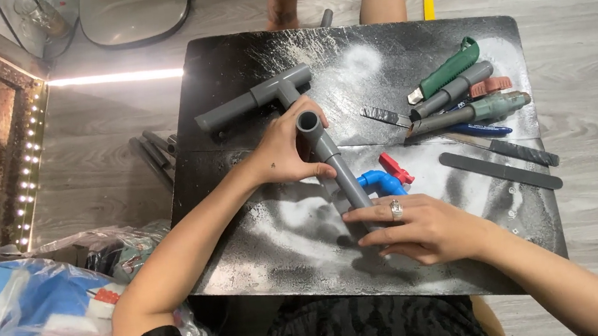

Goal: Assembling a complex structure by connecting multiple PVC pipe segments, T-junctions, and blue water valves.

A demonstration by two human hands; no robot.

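Down at your left, a clear crinkled plastic bag (22, 331) holds colourful packages, too blurred to identify. On the dusty black worktop (286, 245) your left hand (283, 149) grips the open upper end of a grey plastic pipe (335, 163); your right hand (417, 229) presses its lower end with closed fingers, just beside a blue valve (380, 181).

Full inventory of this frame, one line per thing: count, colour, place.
table: 1, black, dusted white, centre
pipe: 1, grey, held over table centre
T-shaped pipe piece: 1, grey, table upper left
valve: 1, blue with red handle, beside the held pipe
hand tools: several, green and grey, table upper right
flat files: 2, dark, table right
spare pipes: several, grey, floor left
plastic bags: several, lower left
left hand: grips pipe top
right hand: ringed, on pipe's lower end
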